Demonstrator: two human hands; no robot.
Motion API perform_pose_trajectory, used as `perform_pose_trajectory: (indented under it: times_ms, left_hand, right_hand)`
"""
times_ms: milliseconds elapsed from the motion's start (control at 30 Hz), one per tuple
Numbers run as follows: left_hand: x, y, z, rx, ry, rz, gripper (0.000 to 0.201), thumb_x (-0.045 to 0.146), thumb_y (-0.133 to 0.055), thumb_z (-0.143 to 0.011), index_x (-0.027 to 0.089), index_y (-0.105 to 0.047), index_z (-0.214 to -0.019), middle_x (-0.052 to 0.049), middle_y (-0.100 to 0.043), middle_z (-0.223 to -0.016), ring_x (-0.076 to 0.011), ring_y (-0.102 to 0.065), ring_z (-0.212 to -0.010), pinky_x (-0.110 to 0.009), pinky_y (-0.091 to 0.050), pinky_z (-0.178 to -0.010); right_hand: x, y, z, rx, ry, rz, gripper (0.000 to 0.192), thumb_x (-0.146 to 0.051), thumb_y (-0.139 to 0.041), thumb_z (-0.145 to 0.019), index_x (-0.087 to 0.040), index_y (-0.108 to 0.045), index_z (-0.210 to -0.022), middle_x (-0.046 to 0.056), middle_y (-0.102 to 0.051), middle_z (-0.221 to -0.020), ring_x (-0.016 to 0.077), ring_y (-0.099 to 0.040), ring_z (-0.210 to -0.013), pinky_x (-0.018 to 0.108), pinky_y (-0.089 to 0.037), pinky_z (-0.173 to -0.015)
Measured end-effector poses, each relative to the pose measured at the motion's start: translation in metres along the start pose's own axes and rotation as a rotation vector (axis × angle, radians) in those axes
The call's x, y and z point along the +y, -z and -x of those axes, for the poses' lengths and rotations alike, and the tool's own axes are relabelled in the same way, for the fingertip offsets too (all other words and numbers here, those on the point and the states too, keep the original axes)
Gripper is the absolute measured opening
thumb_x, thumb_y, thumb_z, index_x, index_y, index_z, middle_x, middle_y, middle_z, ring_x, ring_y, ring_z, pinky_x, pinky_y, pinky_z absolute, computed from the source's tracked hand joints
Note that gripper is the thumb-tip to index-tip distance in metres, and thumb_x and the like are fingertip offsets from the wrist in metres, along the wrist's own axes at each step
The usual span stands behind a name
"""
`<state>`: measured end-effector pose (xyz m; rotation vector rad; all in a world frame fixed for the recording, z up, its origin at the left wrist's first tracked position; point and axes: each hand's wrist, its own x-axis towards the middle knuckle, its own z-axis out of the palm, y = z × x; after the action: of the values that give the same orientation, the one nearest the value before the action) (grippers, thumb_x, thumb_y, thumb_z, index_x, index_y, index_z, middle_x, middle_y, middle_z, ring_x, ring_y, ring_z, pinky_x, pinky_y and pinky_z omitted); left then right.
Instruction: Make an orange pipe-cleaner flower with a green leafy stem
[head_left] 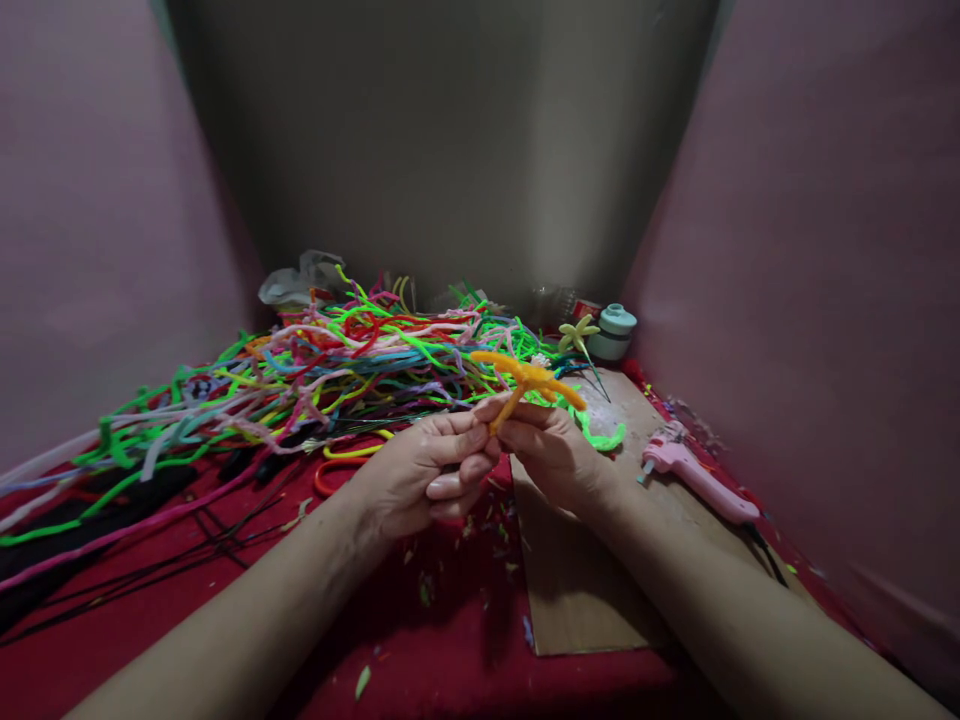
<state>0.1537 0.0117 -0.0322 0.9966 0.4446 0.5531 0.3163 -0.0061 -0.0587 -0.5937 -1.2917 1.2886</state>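
Note:
Both hands meet at the middle of the view and pinch the lower stem of an orange pipe-cleaner shape (527, 379) with several arms spreading out at its top. My left hand (424, 472) grips the stem from the left with thumb and fingers. From the right, my right hand (550, 447) holds the same stem just under the spread arms. The orange shape is held in the air above a brown cardboard sheet (592, 570) lying on a red cloth (225, 620).
A big tangled heap of coloured pipe cleaners (322, 370) covers the left and back. A pink glue gun (694, 472) lies at the cardboard's right edge. A small pale jar (613, 332) and a pale pipe-cleaner flower (577, 335) stand behind. Orange scissor handles (345, 462) lie by my left hand.

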Motion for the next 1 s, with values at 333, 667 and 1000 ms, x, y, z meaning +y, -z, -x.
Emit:
perform_pose_trajectory:
  times_ms: [333, 667, 1000]
  left_hand:
    - [-0.012, -0.011, -0.002, 0.505, -0.539, -0.965, 0.010, 0.028, -0.062, -0.076, 0.019, -0.066, -0.079, 0.000, -0.059, -0.063, -0.0117, -0.050, -0.056, -0.021, -0.038, -0.055]
    - [-0.003, -0.008, -0.002, 0.468, -0.435, -0.775, 0.025, 0.028, -0.055, -0.079, 0.017, -0.052, -0.057, 0.006, -0.039, -0.049, -0.0060, -0.033, -0.044, -0.018, -0.027, -0.044]
    - [-0.002, -0.008, 0.001, 0.140, -0.099, -0.090, 0.020, 0.030, -0.059, -0.081, 0.014, -0.058, -0.070, 0.007, -0.040, -0.047, 0.0005, -0.018, -0.031, -0.013, -0.017, -0.031]
  right_hand:
    - [0.006, -0.007, 0.002, 0.216, 0.006, 0.014, 0.017, -0.029, -0.069, -0.073, -0.022, -0.074, -0.088, 0.002, -0.067, -0.084, 0.0163, -0.058, -0.077, 0.032, -0.046, -0.076]
    - [-0.003, -0.010, 0.003, 0.128, 0.001, 0.117, 0.017, -0.029, -0.069, -0.073, -0.023, -0.072, -0.089, -0.001, -0.061, -0.075, 0.0106, -0.044, -0.062, 0.026, -0.040, -0.060]
    - [0.006, -0.004, 0.002, 0.124, -0.024, -0.005, 0.023, -0.031, -0.065, -0.077, -0.024, -0.071, -0.098, -0.002, -0.058, -0.067, 0.0094, -0.044, -0.055, 0.027, -0.039, -0.062]
